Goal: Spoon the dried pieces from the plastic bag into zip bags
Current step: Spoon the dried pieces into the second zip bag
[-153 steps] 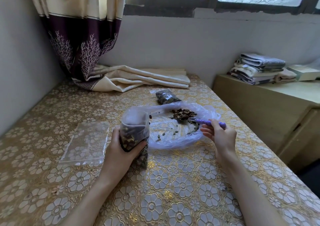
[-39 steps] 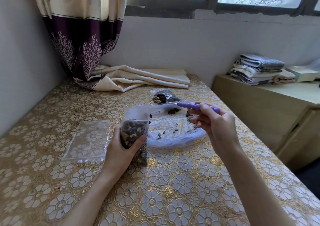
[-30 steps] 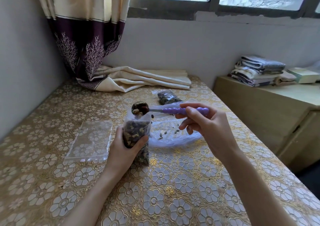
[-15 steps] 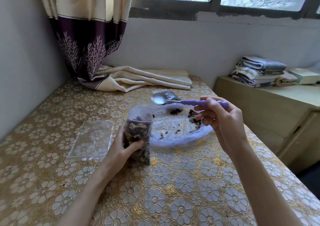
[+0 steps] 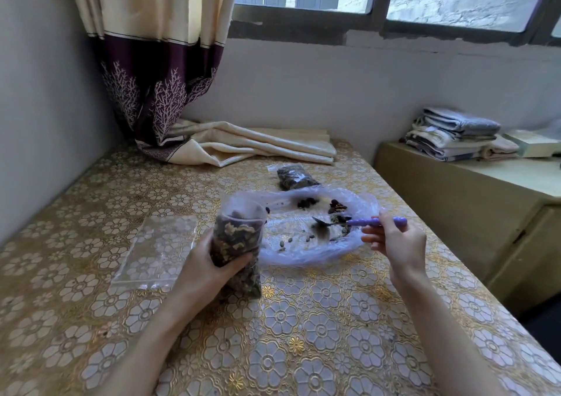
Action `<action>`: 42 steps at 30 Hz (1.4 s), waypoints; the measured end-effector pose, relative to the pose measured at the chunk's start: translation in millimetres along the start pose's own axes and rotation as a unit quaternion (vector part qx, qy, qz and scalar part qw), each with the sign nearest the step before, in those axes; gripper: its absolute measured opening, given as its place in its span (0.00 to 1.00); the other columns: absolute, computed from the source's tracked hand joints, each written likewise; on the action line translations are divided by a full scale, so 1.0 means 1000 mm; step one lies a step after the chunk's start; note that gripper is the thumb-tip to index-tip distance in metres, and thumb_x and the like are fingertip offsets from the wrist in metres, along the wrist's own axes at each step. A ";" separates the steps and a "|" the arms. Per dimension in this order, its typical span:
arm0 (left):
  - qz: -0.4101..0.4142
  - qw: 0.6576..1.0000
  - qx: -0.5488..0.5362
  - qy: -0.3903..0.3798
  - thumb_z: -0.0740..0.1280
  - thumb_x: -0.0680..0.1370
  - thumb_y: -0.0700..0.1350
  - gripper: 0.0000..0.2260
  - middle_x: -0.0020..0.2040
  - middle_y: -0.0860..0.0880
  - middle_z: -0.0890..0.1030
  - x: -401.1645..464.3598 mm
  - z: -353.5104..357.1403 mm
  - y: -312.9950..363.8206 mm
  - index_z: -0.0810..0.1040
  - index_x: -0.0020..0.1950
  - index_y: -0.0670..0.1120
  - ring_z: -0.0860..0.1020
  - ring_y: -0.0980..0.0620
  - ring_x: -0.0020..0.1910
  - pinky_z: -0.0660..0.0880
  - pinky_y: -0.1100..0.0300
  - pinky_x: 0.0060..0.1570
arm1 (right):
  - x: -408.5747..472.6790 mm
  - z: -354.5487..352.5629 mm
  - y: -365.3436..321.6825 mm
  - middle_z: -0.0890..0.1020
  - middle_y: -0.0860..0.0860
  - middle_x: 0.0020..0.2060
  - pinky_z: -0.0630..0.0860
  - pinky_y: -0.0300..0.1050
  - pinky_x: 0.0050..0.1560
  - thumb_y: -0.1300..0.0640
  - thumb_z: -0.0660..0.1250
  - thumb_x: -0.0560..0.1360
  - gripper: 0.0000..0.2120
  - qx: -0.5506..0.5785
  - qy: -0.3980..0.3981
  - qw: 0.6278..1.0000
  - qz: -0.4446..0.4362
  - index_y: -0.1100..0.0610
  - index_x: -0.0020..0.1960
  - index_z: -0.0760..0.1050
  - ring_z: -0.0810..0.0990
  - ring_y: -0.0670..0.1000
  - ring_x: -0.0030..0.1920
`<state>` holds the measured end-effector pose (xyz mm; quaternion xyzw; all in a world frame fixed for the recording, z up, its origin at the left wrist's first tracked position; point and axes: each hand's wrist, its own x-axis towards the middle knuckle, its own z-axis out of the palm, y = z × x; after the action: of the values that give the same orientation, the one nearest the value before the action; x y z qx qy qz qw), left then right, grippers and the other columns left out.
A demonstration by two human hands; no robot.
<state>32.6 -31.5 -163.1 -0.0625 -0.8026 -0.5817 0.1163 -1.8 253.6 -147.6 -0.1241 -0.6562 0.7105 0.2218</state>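
Thin, floppy bags and light, loose pieces: hold each bag by its body, not its mouth.

The table [image 5: 318,329] carries the plastic bag [image 5: 315,253], spread flat just beyond the right hand [image 5: 400,244]; it looks limp and slippery, likely to slide under a scrape. The zip bag [image 5: 238,244], nearly full, stands upright with the left hand [image 5: 209,268] wrapped round its middle, a soft wall that would buckle if squeezed. The right hand pinches the purple handle of the spoon [image 5: 361,222], bowl down among the few dried pieces [image 5: 335,206], brittle-looking and easily spilled.
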 end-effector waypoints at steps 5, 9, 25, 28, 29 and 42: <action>0.023 0.996 -0.049 0.069 0.76 0.63 0.46 0.22 0.48 0.59 0.77 -0.001 0.013 -0.003 0.70 0.51 0.56 0.76 0.71 0.45 0.73 0.75 0.35 | 0.000 -0.008 0.002 0.82 0.57 0.32 0.74 0.38 0.27 0.54 0.63 0.78 0.13 -0.040 0.041 0.998 -0.039 0.60 0.39 0.77 0.81 0.51 0.29; 0.014 0.996 -0.067 0.051 0.76 0.63 0.46 0.23 0.49 0.58 0.76 0.001 0.012 -0.003 0.68 0.51 0.56 0.74 0.75 0.42 0.71 0.78 0.34 | -0.002 -0.006 0.003 0.82 0.56 0.32 0.74 0.37 0.26 0.54 0.63 0.78 0.13 -0.098 0.049 0.990 -0.093 0.61 0.40 0.77 0.81 0.51 0.28; -0.079 0.984 -0.106 -0.119 0.69 0.61 0.50 0.29 0.54 0.56 0.76 -0.007 -0.011 0.003 0.62 0.58 0.67 0.77 0.68 0.45 0.70 0.68 0.42 | 0.017 0.025 0.022 0.83 0.55 0.33 0.76 0.34 0.27 0.53 0.61 0.79 0.16 0.004 0.111 0.994 -0.001 0.65 0.44 0.78 0.81 0.46 0.27; -0.087 0.982 -0.104 -0.130 0.68 0.61 0.49 0.28 0.54 0.55 0.75 -0.007 -0.012 0.006 0.63 0.57 0.67 0.76 0.67 0.45 0.69 0.65 0.44 | 0.016 0.025 0.022 0.83 0.55 0.34 0.77 0.34 0.28 0.53 0.61 0.79 0.15 -0.039 0.128 0.991 -0.031 0.65 0.46 0.77 0.81 0.46 0.28; -0.085 0.982 -0.103 -0.133 0.68 0.61 0.49 0.29 0.54 0.54 0.75 -0.007 -0.013 0.005 0.63 0.57 0.66 0.77 0.66 0.45 0.69 0.66 0.44 | 0.015 0.025 0.022 0.82 0.54 0.34 0.76 0.33 0.28 0.53 0.61 0.79 0.14 -0.058 0.129 0.989 -0.047 0.64 0.46 0.77 0.81 0.45 0.27; -0.091 0.973 -0.064 -0.202 0.76 0.63 0.44 0.30 0.48 0.64 0.81 -0.003 -0.022 0.003 0.64 0.57 0.61 0.76 0.72 0.46 0.71 0.78 0.38 | 0.009 0.022 0.026 0.81 0.52 0.34 0.77 0.31 0.32 0.58 0.62 0.79 0.06 -0.119 0.090 0.985 -0.088 0.58 0.48 0.76 0.80 0.47 0.33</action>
<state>38.7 -51.6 -154.5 -0.1125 -0.7726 -0.6158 -0.1060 -23.4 237.4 -170.0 -0.1548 -0.7218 0.5908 0.3256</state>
